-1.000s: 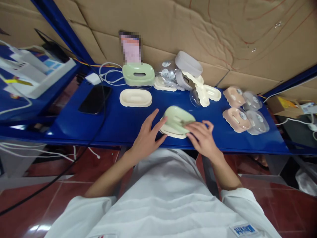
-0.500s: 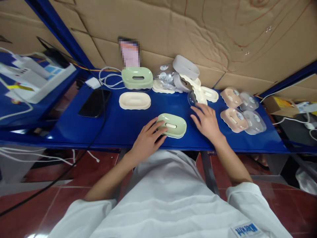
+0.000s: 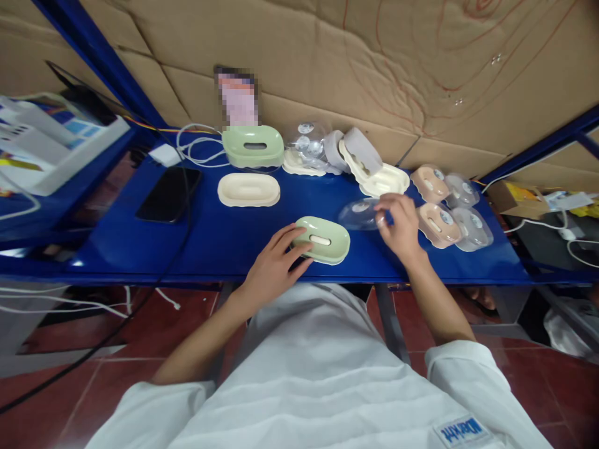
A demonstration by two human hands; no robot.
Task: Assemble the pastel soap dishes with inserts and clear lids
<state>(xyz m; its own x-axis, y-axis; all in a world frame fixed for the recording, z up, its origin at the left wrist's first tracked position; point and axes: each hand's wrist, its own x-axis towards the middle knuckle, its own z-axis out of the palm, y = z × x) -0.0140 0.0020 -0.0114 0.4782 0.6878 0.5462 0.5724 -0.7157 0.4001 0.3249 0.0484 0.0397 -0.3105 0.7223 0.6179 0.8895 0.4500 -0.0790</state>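
Note:
In the head view, a green oval soap dish [image 3: 334, 242] with a cream piece showing through its slot lies near the front edge. My left hand [image 3: 281, 255] grips its left end, thumb at the front and fingers over the top. My right hand [image 3: 400, 224] pinches the right end of a clear plastic lid [image 3: 358, 214] that bears a round sticker. The lid is tilted just behind the green dish, apart from it. Behind my right hand lie a cream tray [image 3: 388, 181] and a grey-lilac oval shell [image 3: 362, 151], leaning in a pile.
Another green shell [image 3: 255, 149] and a cream tray [image 3: 249, 189] sit left of centre. Several clear lids [image 3: 306, 143] are stacked at the back. Pink dishes [image 3: 437, 226] with clear lids stand right. A black phone [image 3: 166, 194], a charger [image 3: 165, 154] and a black cable lie left.
My right hand has taken hold of the clear lid and drawn it out from the pile toward me. The grey-lilac shell and cream trays have slid down. My left hand stays on the green dish.

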